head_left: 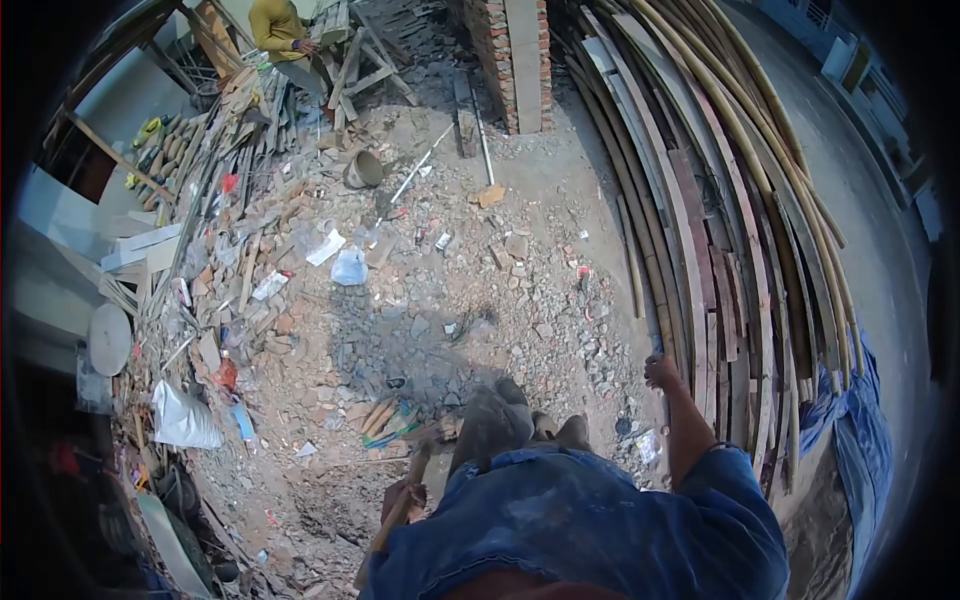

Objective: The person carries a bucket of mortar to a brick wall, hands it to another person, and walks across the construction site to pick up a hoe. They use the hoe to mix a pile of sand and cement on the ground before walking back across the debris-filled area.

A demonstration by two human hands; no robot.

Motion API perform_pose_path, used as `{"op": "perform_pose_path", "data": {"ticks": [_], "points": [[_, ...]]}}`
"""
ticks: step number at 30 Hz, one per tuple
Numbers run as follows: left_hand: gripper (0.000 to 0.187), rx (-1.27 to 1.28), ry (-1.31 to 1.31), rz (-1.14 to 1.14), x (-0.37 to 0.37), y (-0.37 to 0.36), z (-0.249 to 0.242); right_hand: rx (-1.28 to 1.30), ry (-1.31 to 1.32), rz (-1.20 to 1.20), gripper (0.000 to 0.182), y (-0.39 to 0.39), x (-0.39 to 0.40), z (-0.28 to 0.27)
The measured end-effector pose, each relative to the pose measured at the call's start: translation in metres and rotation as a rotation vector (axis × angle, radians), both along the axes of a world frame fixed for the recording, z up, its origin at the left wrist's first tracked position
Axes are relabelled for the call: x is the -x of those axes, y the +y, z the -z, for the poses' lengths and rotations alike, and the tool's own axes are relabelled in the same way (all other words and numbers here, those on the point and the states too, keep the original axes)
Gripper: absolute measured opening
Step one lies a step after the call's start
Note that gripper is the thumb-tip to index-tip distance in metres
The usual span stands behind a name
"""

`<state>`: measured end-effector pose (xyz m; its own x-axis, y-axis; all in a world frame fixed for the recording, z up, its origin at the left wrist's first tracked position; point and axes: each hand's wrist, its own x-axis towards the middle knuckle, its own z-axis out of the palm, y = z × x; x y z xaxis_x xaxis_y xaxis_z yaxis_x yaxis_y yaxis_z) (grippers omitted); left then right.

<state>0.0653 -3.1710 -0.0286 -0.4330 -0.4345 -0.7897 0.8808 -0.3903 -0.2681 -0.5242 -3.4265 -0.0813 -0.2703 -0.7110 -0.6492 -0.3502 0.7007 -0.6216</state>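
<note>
At the bottom centre-left, my left hand point(405, 500) is wrapped round a wooden handle point(418, 466) that slants beside my leg. My right hand point(662, 372) hangs at the right with its fingers curled, next to the near-left edge of a long pile of boards and bamboo poles point(690, 230). Whether it touches the pile or holds anything small is too unclear to tell. Rubble point(500, 300) covers the ground around my feet.
A brick pillar point(497, 60) rises at the top. A person in a yellow top point(275, 30) is beside a wooden trestle point(375, 75). On the rubble lie a bucket point(364, 170) and a white sack point(185, 416). Blue tarpaulin point(865, 420) hangs at the right.
</note>
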Motion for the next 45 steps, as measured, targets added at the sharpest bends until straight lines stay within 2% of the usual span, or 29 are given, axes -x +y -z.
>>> {"op": "perform_pose_path", "data": {"ticks": [1,5,7,9,10,11,13,14,16,17,18,20,23,24,26,27,30,31,32,34,35,36,37,38,40,41,43,44,45], "points": [[0.019,-0.006,0.001,-0.011,-0.001,-0.015,0.001,0.006,0.032,-0.055,0.015,-0.02,-0.004,0.001],[0.016,0.01,0.02,0.036,-0.012,-0.092,0.008,0.05,0.068,-0.171,0.016,-0.086,0.008,0.071],[0.017,0.036,-0.019,0.079,-0.009,-0.136,-0.003,0.055,-0.001,-0.088,0.007,-0.12,-0.003,0.067],[0.018,-0.005,-0.403,0.242,-0.006,-0.2,-0.031,0.012,-0.109,0.029,0.006,-0.16,-0.031,0.031],[0.018,-0.019,-0.381,0.235,-0.011,-0.221,-0.029,-0.076,-0.214,0.128,0.008,-0.164,-0.037,0.013],[0.017,0.009,-0.277,0.195,-0.015,-0.221,-0.028,-0.127,-0.182,0.105,0.008,-0.155,-0.032,0.021],[0.016,0.139,-0.103,0.108,-0.033,-0.261,-0.014,0.242,0.119,-0.68,0.012,-0.182,-0.014,0.095],[0.016,0.132,-0.096,0.087,-0.041,-0.278,-0.004,0.235,0.121,-0.703,0.012,-0.198,-0.007,0.126],[0.017,0.029,0.105,0.051,-0.06,-0.306,0.01,0.151,-0.015,-0.688,0.012,-0.227,-0.007,0.169],[0.017,0.034,0.092,0.027,-0.063,-0.323,0.007,-0.158,-0.433,-0.227,0.011,-0.258,-0.066,0.065],[0.017,0.019,0.091,0.024,-0.072,-0.338,0.006,-0.173,-0.435,-0.226,0.011,-0.276,-0.074,0.077],[0.017,0.071,0.025,0.168,-0.085,-0.371,0.013,0.205,0.055,-1.114,0.006,-0.313,-0.068,0.132],[0.017,0.011,-0.02,0.113,-0.1,-0.417,0.018,-0.192,0.007,-0.377,0.011,-0.389,-0.179,-0.014],[0.017,-0.003,-0.074,0.081,-0.104,-0.432,0.02,-0.202,0.012,-0.388,0.011,-0.409,-0.175,0.01],[0.016,-0.03,-0.081,0.048,-0.12,-0.466,0.032,0.224,0.124,-0.939,0.021,-0.456,-0.173,0.059],[0.018,-0.006,-0.077,0.098,-0.129,-0.484,0.039,0.008,0.069,-0.623,0.021,-0.483,-0.192,0.049],[0.02,-0.027,-0.149,0.152,-0.143,-0.553,0.029,-0.038,-0.059,-0.54,0.019,-0.563,-0.235,0.035],[0.019,-0.104,-0.175,0.137,-0.145,-0.58,0.023,0.29,0.031,-0.885,0.017,-0.586,-0.217,0.088],[0.018,-0.201,-0.196,0.133,-0.151,-0.592,0.014,0.326,-0.029,-0.953,0.014,-0.608,-0.2,0.142],[0.018,-0.135,-0.244,0.156,-0.175,-0.618,0.033,0.169,-0.004,-0.845,0.012,-0.663,-0.23,0.115],[0.017,-0.23,-0.048,0.155,-0.189,-0.633,0.042,0.185,-0.003,-0.853,0.012,-0.707,-0.258,0.092],[0.017,-0.343,0.157,0.153,-0.198,-0.64,0.044,0.09,-0.015,-0.615,0.011,-0.736,-0.285,0.068],[0.018,-0.143,-0.088,0.358,-0.203,-0.658,0.026,-0.037,-0.019,-0.379,0.01,-0.75,-0.304,0.047],[0.017,-0.244,-0.2,0.174,-0.202,-0.654,0.03,-0.061,0.019,-0.489,0.012,-0.775,-0.318,0.037],[0.016,-0.247,-0.118,0.166,-0.21,-0.673,0.029,-0.122,-0.028,-0.487,0.017,-0.821,-0.332,0.072],[0.016,-0.241,-0.112,0.145,-0.218,-0.689,0.027,-0.038,-0.124,-0.512,0.019,-0.844,-0.342,0.099],[0.015,-0.303,0.059,0.072,-0.231,-0.7,0.019,0.02,-0.216,-0.575,0.021,-0.885,-0.382,0.086],[0.022,-0.344,0.212,0.03,-0.24,-0.699,0.025,-0.017,-0.147,-0.622,0.021,-0.901,-0.425,0.045],[0.02,-0.275,0.107,0.063,-0.244,-0.708,0.023,-0.043,-0.08,-0.662,0.021,-0.917,-0.47,0.013]]}}
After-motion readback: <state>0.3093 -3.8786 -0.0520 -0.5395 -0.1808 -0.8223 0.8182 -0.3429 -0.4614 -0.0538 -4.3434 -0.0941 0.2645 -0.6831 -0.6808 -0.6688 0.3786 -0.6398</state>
